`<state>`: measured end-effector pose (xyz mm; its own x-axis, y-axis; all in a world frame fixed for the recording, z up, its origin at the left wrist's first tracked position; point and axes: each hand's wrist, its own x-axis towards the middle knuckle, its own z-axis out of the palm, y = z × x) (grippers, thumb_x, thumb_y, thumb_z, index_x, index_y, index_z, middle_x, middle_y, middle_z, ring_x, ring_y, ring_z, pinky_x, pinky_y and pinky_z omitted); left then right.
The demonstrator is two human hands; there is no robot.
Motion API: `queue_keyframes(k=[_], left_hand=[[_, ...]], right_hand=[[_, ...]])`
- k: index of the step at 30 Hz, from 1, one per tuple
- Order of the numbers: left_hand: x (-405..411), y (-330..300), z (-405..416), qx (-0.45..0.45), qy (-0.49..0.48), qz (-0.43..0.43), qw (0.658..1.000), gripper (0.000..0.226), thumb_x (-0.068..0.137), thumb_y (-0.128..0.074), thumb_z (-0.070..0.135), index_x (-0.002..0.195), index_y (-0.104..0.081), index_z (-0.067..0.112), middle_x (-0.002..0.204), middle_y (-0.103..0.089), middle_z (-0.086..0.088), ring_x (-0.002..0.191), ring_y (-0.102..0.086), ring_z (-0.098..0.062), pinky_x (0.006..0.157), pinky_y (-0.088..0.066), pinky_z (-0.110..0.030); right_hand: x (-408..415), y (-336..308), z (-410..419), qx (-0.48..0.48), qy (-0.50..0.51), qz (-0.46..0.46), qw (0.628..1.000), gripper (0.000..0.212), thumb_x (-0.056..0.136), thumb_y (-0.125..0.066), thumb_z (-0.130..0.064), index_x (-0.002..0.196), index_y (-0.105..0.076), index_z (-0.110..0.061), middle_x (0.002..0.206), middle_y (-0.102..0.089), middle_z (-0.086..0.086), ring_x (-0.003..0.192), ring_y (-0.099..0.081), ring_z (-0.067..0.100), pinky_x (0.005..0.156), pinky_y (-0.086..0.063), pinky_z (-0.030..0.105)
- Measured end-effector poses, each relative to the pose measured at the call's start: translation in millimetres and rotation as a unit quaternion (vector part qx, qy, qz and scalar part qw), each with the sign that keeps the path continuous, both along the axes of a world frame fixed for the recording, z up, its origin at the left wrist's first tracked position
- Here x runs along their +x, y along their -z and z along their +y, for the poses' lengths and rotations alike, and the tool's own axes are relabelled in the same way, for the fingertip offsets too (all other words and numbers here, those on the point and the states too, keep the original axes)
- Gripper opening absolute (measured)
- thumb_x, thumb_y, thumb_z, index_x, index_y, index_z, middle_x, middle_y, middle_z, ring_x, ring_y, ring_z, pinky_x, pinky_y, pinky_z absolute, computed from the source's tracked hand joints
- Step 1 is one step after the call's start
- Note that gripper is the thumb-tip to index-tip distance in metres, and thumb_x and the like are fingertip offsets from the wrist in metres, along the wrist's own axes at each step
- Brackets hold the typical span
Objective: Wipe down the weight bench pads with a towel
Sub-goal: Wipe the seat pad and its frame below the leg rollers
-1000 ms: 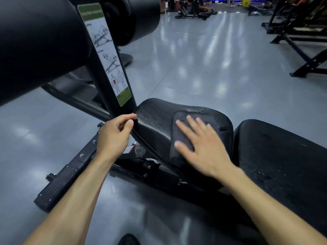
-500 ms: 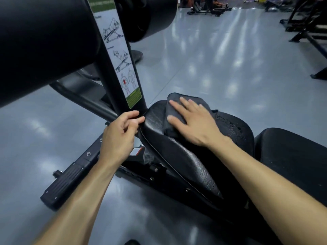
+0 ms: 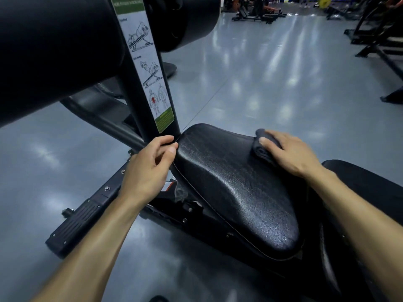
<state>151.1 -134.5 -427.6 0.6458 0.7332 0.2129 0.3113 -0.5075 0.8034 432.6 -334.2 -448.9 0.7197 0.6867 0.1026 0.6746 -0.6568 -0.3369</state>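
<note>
The right hand [image 3: 292, 154] presses a dark folded towel [image 3: 265, 147] flat on the far right edge of the black seat pad [image 3: 229, 188] — fingers mostly straight on top of it. The left hand [image 3: 150, 168] curls its fingers around the pad's near-left edge, beside the post with the picture sticker [image 3: 150, 68]. The seat looks shiny and mostly clean, so this pad seems close to done. The back pad [image 3: 370, 192] on the right and the big round roller pads [image 3: 54, 51] up top probably need wiping too — I cannot tell if they are clean.
</note>
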Motion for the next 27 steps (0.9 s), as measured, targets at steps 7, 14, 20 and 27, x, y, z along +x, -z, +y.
queue_keyframes(k=[7, 14, 20, 27], left_hand=[[3.8, 2.7, -2.1, 0.047, -0.026, 0.009, 0.999, 0.028, 0.102, -0.052, 0.041, 0.128, -0.062, 0.036, 0.112, -0.072, 0.028, 0.109, -0.063, 0.006, 0.094, -0.047, -0.021], [7.2, 0.0, -7.3, 0.059, -0.033, 0.019, 0.998, 0.027, 0.102, -0.052, 0.041, 0.128, -0.060, 0.038, 0.113, -0.071, 0.028, 0.107, -0.064, 0.004, 0.098, -0.048, -0.027], [2.8, 1.1, -9.1, 0.042, -0.028, 0.022, 0.998, 0.028, 0.102, -0.053, 0.038, 0.129, -0.058, 0.041, 0.120, -0.069, 0.030, 0.110, -0.064, 0.004, 0.103, -0.049, -0.032], [7.7, -2.6, -3.0, 0.036, -0.056, 0.011, 0.998, 0.024, 0.103, -0.048, 0.034, 0.122, -0.061, 0.040, 0.107, -0.070, 0.036, 0.106, -0.066, 0.001, 0.099, -0.049, -0.033]], right_hand=[[-86.5, -7.3, 59.9, -0.016, -0.063, -0.044, 0.997, 0.090, 0.084, -0.007, -0.081, 0.158, -0.025, -0.033, 0.167, -0.023, 0.004, 0.154, -0.018, 0.027, 0.125, -0.011, 0.049], [-57.9, -6.7, 13.2, -0.015, -0.121, -0.021, 0.992, 0.084, 0.083, -0.018, -0.081, 0.157, -0.024, -0.042, 0.167, -0.021, -0.006, 0.154, -0.017, 0.017, 0.126, -0.011, 0.042], [-61.8, -19.7, 99.3, -0.037, -0.028, -0.009, 0.999, 0.086, 0.088, -0.021, -0.079, 0.154, -0.037, -0.025, 0.157, -0.043, 0.008, 0.143, -0.039, 0.029, 0.118, -0.024, 0.047], [-127.4, -9.1, 42.3, -0.003, -0.187, -0.073, 0.980, 0.083, 0.089, -0.025, -0.076, 0.161, -0.008, -0.038, 0.170, -0.006, -0.008, 0.157, 0.001, 0.014, 0.127, -0.002, 0.042]])
